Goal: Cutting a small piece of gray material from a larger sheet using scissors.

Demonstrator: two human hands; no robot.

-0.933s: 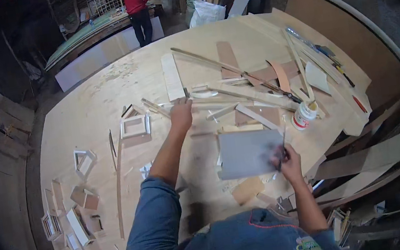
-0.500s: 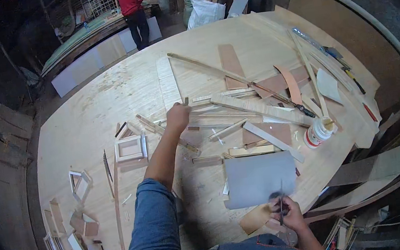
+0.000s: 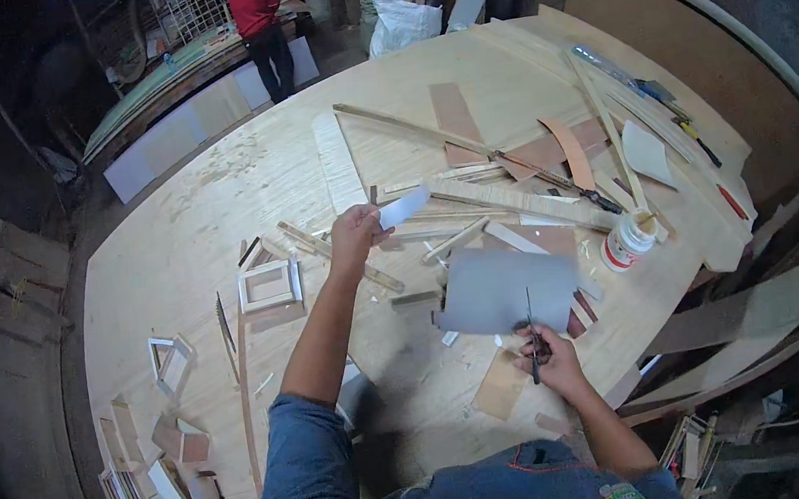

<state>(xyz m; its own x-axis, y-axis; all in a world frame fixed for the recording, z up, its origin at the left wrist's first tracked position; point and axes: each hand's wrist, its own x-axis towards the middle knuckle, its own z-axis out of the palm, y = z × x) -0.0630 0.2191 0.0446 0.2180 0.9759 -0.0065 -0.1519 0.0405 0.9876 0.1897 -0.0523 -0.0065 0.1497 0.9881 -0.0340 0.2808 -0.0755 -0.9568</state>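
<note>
My left grip (image 3: pixel 356 237) pinches a small, flat white strip (image 3: pixel 405 206). My right grip (image 3: pixel 553 358) holds dark metal scissors (image 3: pixel 533 341) near a flat grey sheet (image 3: pixel 500 287).

Left hand (image 3: pixel 356 237): smooth, paper-like white strip (image 3: pixel 405 206). Right hand (image 3: pixel 562 363): metal scissors (image 3: pixel 534 344); matt grey sheet (image 3: pixel 497 287) just beyond. Wood tabletop (image 3: pixel 190 227) below.

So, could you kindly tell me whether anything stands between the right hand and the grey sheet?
Only the scissors in the right hand show between them, blades overlapping the grey sheet in view; nothing else visible blocks it.
</note>
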